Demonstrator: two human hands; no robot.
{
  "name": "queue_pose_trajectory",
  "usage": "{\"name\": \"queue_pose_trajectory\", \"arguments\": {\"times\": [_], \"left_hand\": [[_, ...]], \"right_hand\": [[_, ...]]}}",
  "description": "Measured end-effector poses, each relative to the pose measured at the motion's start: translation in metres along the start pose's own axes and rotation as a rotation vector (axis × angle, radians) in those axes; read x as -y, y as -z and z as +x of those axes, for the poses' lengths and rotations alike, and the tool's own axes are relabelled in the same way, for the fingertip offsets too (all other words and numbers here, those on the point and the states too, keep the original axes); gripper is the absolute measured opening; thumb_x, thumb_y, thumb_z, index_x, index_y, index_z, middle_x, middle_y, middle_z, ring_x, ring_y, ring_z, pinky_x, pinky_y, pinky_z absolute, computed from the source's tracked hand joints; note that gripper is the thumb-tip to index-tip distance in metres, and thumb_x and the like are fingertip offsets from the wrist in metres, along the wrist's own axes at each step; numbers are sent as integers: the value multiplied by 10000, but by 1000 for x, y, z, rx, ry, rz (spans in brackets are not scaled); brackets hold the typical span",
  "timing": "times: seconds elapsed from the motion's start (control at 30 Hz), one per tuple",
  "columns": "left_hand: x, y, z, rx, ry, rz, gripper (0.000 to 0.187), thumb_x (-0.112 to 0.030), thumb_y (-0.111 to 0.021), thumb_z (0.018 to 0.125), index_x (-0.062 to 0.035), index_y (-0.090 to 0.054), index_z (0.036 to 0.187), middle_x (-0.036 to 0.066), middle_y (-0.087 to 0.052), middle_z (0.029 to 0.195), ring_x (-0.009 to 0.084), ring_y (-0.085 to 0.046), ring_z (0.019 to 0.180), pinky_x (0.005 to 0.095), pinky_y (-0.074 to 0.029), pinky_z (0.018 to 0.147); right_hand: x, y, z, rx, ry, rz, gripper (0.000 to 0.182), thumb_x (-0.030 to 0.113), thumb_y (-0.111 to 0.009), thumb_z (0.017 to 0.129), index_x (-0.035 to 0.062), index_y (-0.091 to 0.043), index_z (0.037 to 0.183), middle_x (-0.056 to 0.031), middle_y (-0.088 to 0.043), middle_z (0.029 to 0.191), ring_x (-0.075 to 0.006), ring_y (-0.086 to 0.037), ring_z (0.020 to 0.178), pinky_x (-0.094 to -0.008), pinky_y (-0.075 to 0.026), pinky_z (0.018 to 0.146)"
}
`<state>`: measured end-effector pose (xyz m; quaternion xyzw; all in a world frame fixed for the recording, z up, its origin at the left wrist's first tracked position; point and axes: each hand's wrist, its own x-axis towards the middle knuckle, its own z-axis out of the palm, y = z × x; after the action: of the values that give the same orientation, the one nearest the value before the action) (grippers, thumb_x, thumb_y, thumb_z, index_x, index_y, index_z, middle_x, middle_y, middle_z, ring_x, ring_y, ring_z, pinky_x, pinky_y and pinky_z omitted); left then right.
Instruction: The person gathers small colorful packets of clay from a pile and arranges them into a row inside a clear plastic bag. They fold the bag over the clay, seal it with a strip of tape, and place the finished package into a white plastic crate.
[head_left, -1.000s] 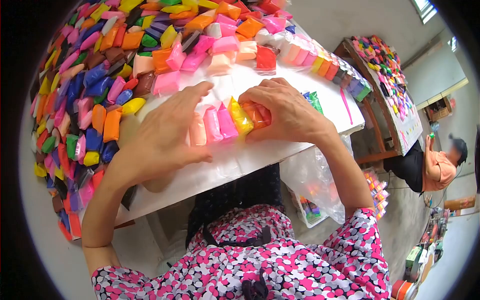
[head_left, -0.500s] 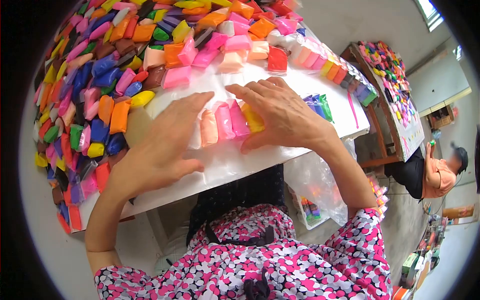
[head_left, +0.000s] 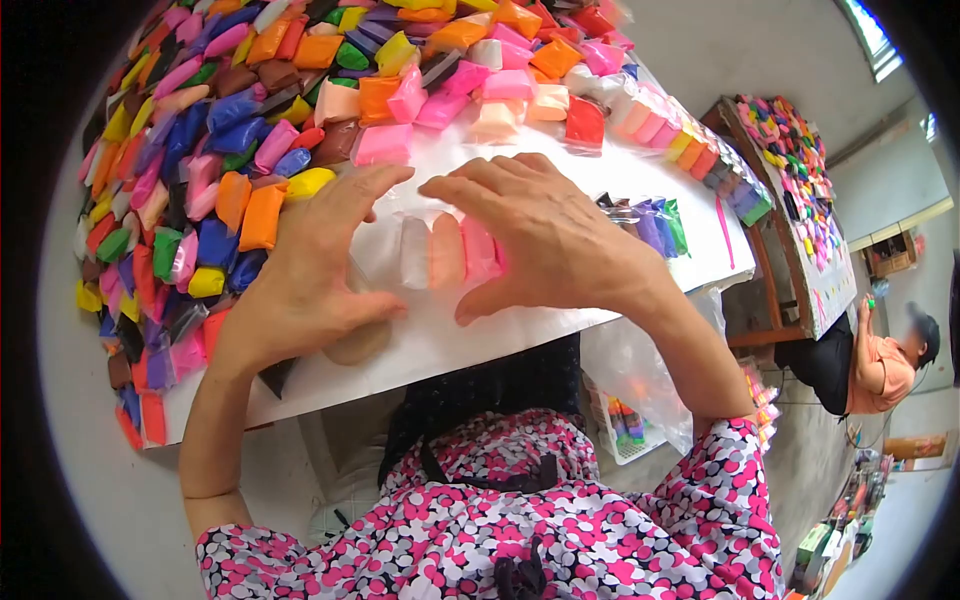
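A short row of small wrapped packets of what looks like coloured clay lies on the white table between my hands: a white packet (head_left: 413, 252), a peach packet (head_left: 446, 252) and a pink packet (head_left: 480, 248). My left hand (head_left: 315, 265) is curved into a C left of the row, thumb and fingers apart, touching none of it. Over the row's right end arches my right hand (head_left: 550, 240), its thumb below and fingers above. It hides whatever packets lie under the palm. Nothing is visibly gripped by either hand.
A large heap of mixed packets (head_left: 240, 130) covers the table's left and back. Purple and green packets (head_left: 655, 225) lie right of my right hand. A lined-up row (head_left: 690, 150) runs along the far right edge. Another person (head_left: 880, 370) sits near a second loaded table (head_left: 830, 300).
My right hand has shifted left over the row, covering the yellow packet seen before. My left hand has drawn away leftward, uncovering the white packet. The view has shifted slightly.
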<state>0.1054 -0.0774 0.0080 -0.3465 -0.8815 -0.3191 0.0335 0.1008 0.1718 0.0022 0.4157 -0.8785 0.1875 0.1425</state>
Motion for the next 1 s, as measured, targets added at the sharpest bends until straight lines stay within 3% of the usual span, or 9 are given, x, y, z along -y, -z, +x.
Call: {"name": "queue_pose_trajectory", "arguments": {"times": [0.17, 0.2, 0.33, 0.43, 0.53, 0.63, 0.67, 0.8, 1.0], "left_hand": [[11, 9, 1, -133, 266, -325, 469, -77, -650, 816, -71, -527, 1268, 15, -549, 1218, 154, -524, 1015, 303, -414, 948], [11, 4, 2, -208, 203, -184, 194, -116, -616, 901, -42, -594, 1078, 40, -591, 1060, 159, -538, 952, 303, -428, 856], [12, -5, 9, 21, 233, 119, 341, -268, -659, 927, 15, -571, 759, 111, -558, 777, 211, -547, 782, 335, -405, 727], [-2, -6, 20, 230, 419, -44, 277, -236, -652, 924, 8, -599, 804, 122, -595, 814, 220, -547, 756, 351, -411, 731], [1, -23, 13, -155, 241, 22, 285, -209, -713, 838, -14, -651, 1036, 143, -660, 990, 252, -613, 899, 363, -444, 824], [-9, -24, 12, -313, -257, 22, 665, -173, -772, 717, -28, -543, 1325, 151, -647, 1198, 296, -615, 1100, 382, -438, 955], [-9, -22, 9, -126, -164, 5, 942, -162, -818, 626, -23, -404, 1461, 153, -570, 1351, 326, -531, 1268, 403, -385, 1069], [-10, -25, 11, -60, -246, 133, 983, -181, -853, 616, -20, -392, 1470, 182, -503, 1415, 341, -474, 1314, 425, -351, 1109], [-28, -32, 22, 57, -279, 172, 945, -222, -859, 653, -6, -400, 1450, 222, -482, 1411, 378, -454, 1313, 440, -346, 1116]], "right_hand": [[1, -12, 5, 101, -80, 98, 529, 309, -787, 684, 35, -627, 1107, -126, -658, 983, -301, -624, 1013, -411, -415, 936], [0, -13, 4, 93, -70, 105, 522, 307, -784, 683, 37, -628, 1101, -127, -659, 987, -302, -624, 1012, -411, -415, 937], [-3, -14, 4, 84, -58, 132, 503, 302, -779, 682, 40, -629, 1085, -129, -663, 1001, -307, -622, 1012, -416, -416, 940], [-2, -15, 3, 97, -65, 127, 500, 301, -779, 683, 43, -629, 1084, -127, -664, 1003, -310, -621, 1017, -421, -415, 947], [-2, -16, 3, 113, -61, 144, 518, 303, -788, 680, 37, -617, 1091, -124, -663, 1004, -311, -623, 1013, -423, -415, 946], [-1, -14, 3, 123, -59, 115, 623, 315, -819, 665, 16, -591, 1161, -141, -646, 1087, -315, -609, 1060, -426, -410, 973], [-2, -11, 0, 131, -53, 97, 670, 321, -832, 658, 8, -581, 1195, -151, -638, 1128, -317, -601, 1086, -428, -407, 987], [3, 38, -20, 144, -148, 85, 944, 299, -898, 605, 23, -471, 1400, -176, -465, 1434, -354, -438, 1326, -437, -354, 1115], [-17, 56, -58, 153, -294, -121, 929, 314, -892, 587, 51, -492, 1383, -160, -519, 1372, -345, -474, 1292, -425, -356, 1104]]}}
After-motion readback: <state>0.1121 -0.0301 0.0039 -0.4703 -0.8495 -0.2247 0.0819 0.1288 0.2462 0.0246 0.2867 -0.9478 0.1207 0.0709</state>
